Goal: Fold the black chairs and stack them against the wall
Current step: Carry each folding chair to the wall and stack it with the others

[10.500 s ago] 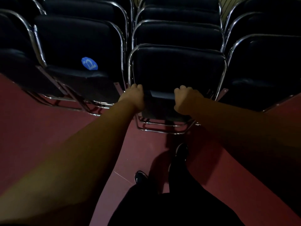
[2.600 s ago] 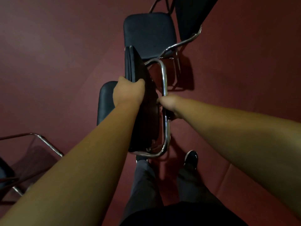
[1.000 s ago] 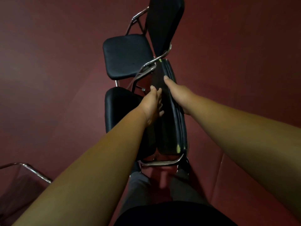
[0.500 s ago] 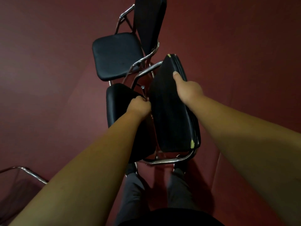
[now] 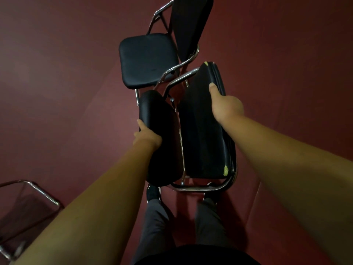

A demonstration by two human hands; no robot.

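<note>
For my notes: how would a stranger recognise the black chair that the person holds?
On the dark red floor, two black padded chairs with chrome frames are ahead of the person's feet. It is the nearer chair, gripped by the left hand and right hand. Only it has pad corners worn yellow; the farther chair stands open.

Hall or meeting room: dark red floor (image 5: 57,73), chrome-framed black folding chairs (image 5: 147,60).

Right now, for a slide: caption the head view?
Left hand grips one cushion, right hand the other, of a partly folded black chair; open chair beyond.
</note>
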